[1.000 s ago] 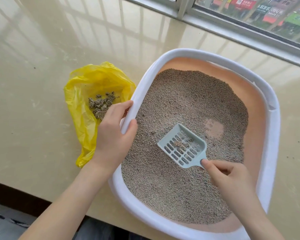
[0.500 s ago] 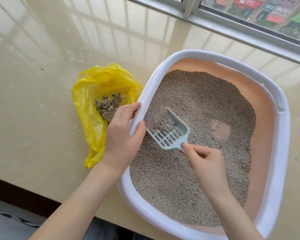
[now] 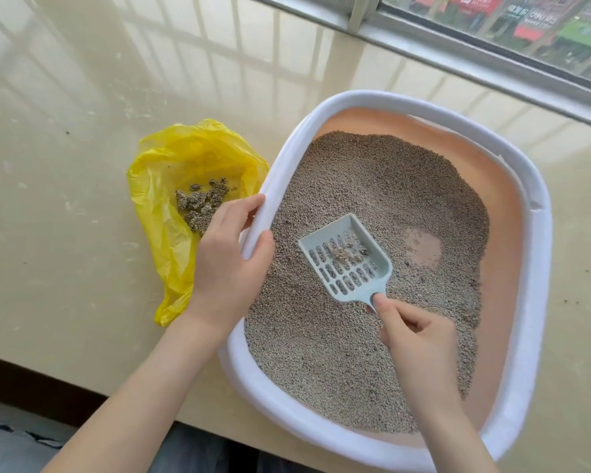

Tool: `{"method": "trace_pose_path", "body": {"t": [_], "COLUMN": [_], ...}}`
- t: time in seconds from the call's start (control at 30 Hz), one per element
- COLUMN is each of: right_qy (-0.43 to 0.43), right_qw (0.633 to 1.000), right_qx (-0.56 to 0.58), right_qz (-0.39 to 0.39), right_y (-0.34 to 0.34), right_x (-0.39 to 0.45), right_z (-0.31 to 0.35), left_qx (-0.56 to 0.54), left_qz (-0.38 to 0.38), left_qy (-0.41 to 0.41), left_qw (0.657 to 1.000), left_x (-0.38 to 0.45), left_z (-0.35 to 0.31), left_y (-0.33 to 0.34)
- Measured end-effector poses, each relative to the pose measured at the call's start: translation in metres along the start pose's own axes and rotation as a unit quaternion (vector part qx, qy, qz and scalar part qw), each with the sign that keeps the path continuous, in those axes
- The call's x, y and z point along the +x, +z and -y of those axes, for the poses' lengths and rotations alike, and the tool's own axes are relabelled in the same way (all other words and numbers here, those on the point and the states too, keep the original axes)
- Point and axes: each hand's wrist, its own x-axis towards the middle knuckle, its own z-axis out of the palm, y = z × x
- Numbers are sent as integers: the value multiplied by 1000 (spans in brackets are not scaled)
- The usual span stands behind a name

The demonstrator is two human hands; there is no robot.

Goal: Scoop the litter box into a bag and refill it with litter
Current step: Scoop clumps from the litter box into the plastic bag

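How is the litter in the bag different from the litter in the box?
The litter in the bag is a small pile of darker clumps; the litter in the box is a wide, lighter bed of loose grains. The bag is crumpled yellow film; the box is rigid and white-rimmed. Both rest on the same ledge.

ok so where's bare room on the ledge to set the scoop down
Bare ledge lies left of and beyond the yellow bag, up to the window frame; a narrow strip runs right of the litter box. It is crowded between bag and box, where the left hand grips the rim. The right hand holds the scoop.
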Motion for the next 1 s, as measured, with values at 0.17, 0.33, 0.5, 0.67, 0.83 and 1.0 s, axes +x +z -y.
{"method": "trace_pose_path", "body": {"t": [0.17,0.33,0.5,0.67,0.83,1.0], "right_qy": [1,-10,-43,-154,-230,-273], "right_qw": [1000,999,999,976,872,779], "right_qx": [4,30,-1,-154,-425,-559], "right_qz": [-15,-34,-25,-30,-80,-76], "right_y": [2,5,27,88,138,162], "right_x": [-6,-15,-21,-12,5,16], "right_z": [4,30,72,90,97,99], "left_qx": [-10,-43,36,116,58,-17], "left_qz": [3,18,-72,-94,-2,5], "left_qy": [6,6,-25,-180,-289,-309], "left_qw": [1000,999,996,972,956,951], "left_x": [1,7,18,31,28,27], "left_z": [3,10,36,74,89,99], "left_y": [1,-13,-56,-83,-82,-83]}}
